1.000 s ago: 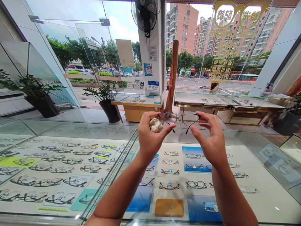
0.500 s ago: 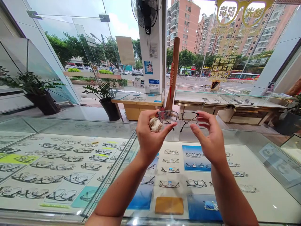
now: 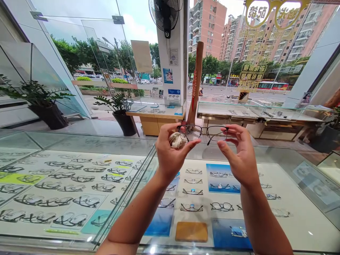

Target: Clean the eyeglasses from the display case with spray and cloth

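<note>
A pair of dark-rimmed eyeglasses (image 3: 204, 130) is held up above the glass counter, lenses facing away from me. My left hand (image 3: 170, 156) pinches the left end of the frame between thumb and fingers. In that same hand a crumpled whitish cloth (image 3: 177, 140) is tucked behind the left lens. The fingers of my right hand (image 3: 241, 154) are on the right end of the frame, near the hinge, and its thumb sits just below the rim. One temple is folded inward, with its dark tip showing under the bridge.
Below is a glass display counter (image 3: 265, 226) with rows of spectacle frames, blue cards and a brown tray (image 3: 191, 231). Another glass case (image 3: 87, 166) adjoins it on the left. Beyond stand potted plants (image 3: 124, 118), a wooden post (image 3: 197, 78), more showcases (image 3: 225, 115) and a wall fan (image 3: 164, 16).
The eyeglasses and my right hand have shifted slightly right. Two temple tips showed below the frame before; now one is seen. My left hand has barely moved.
</note>
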{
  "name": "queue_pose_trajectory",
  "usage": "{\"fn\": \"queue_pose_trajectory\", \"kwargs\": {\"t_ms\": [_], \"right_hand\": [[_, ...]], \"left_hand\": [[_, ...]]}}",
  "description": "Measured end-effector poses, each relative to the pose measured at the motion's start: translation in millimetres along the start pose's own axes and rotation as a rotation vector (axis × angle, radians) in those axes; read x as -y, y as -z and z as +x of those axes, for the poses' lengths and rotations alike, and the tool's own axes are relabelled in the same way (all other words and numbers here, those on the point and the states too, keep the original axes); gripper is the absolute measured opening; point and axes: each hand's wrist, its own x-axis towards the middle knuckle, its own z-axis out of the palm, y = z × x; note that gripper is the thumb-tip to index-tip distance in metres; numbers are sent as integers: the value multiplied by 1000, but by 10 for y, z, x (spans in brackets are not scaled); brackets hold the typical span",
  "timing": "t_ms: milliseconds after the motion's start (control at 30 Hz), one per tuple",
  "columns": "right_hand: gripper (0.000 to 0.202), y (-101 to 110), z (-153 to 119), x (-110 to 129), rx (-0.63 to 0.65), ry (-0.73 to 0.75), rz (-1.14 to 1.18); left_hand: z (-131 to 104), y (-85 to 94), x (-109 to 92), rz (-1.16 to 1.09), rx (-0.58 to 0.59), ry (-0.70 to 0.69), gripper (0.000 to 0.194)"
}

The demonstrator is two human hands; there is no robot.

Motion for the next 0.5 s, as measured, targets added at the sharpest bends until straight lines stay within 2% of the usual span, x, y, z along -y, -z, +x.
{"fn": "queue_pose_trajectory", "kwargs": {"t_ms": [233, 500], "right_hand": [[45, 9, -3, 8, -14, 31, -54], [43, -33, -38, 88, -119, 149, -148]], "left_hand": [[-3, 35, 18, 118, 12, -25, 67], [61, 18, -8, 212, 21, -86, 61]]}}
